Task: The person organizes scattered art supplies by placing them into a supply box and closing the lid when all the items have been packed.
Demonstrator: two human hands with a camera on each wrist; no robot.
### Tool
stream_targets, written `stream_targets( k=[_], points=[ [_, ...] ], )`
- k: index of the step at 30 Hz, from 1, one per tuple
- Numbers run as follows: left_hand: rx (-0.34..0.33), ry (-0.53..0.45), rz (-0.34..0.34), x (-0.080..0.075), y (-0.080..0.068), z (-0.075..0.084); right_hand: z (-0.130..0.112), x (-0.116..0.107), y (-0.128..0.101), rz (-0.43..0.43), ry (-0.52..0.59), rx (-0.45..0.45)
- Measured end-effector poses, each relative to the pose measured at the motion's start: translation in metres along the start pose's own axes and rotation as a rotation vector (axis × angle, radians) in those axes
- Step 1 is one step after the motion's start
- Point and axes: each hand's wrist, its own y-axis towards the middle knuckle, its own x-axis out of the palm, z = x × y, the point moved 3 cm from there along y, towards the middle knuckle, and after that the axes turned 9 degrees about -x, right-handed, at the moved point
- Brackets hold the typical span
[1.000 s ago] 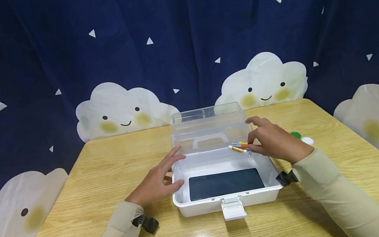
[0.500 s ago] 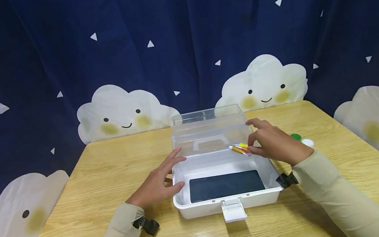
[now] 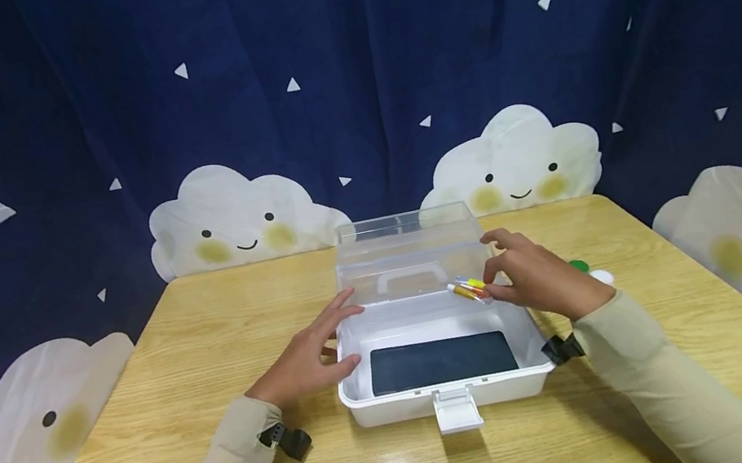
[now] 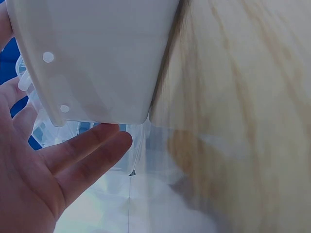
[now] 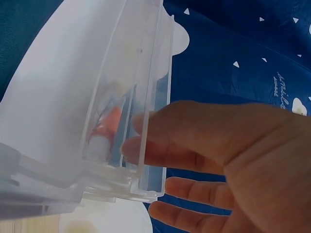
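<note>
A white plastic box (image 3: 402,406) stands with its clear lid (image 3: 409,233) tipped back. Several small yellow, orange and red sticks with white ends (image 3: 465,292) lie at the back right of the box. In the right wrist view a red-and-white one (image 5: 106,128) shows through a clear tray wall (image 5: 147,87). My right hand (image 3: 538,272) brings thumb and index finger together beside the sticks, fingertips seen past that wall; I cannot tell whether they pinch anything. My left hand (image 3: 307,358) spreads its fingers at the box's left end, thumb over the rim.
A dark flat rectangle (image 3: 442,361) lies on the box floor. The front latch (image 3: 457,411) hangs down over the wooden table (image 3: 242,304). Beyond my right wrist are a green round thing (image 3: 579,266) and a white one (image 3: 603,277). A blue curtain (image 3: 348,103) hangs behind.
The small sticks have shifted a little beside my right fingers, with an orange one turning and more of a bright yellow one showing. Both hands stay in nearly the same place.
</note>
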Motion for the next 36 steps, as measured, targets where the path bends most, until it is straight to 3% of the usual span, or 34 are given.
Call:
stream_targets(
  k=[16, 23, 36],
  points=[
    [0.000, 0.011, -0.004, -0.001, 0.000, 0.001, 0.006, -0.004, -0.002, -0.013, 0.060, -0.040],
    [0.009, 0.010, -0.002, -0.001, 0.001, 0.000, 0.010, -0.009, -0.003, -0.057, 0.097, 0.010],
    [0.006, 0.003, -0.006, 0.000, 0.001, -0.002, 0.030, -0.017, -0.009, -0.042, 0.129, 0.059]
  ],
)
